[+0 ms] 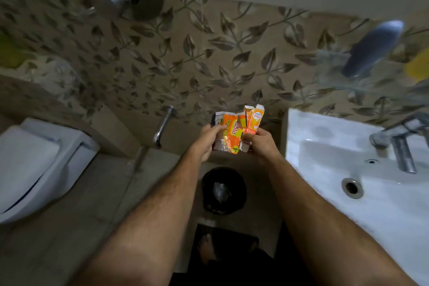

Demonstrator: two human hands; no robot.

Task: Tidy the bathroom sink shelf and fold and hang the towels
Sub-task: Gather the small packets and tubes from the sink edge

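A crumpled orange and yellow wrapper (231,136) and a small orange and white carton (254,121) with its top flap torn open are held up together in front of the leaf-patterned wall tiles (209,53), between both hands and above the floor. The left hand (205,140) grips the wrapper's left edge, its fingers (218,128) curled round a dark strip of packaging at that side; the right hand (260,143) pinches the lower end of the carton and the wrapper's right side, thumb on top and fingers folded under. Both forearms reach forward from the bottom of the view. Directly below the hands a black bin (224,190) stands on the floor (69,227), with something pale and crumpled inside it. A bare foot (206,247) rests on a dark mat (226,242) near the bin. To the right is a white sink (336,169) with a chrome tap (399,144) and a round drain (352,187). To the left is a white toilet (39,165) with its lid down, and a chrome spout (163,125) sticks out of the wall between toilet and hands. The upper corners are blurred; a bluish object (373,47) at upper right cannot be made out
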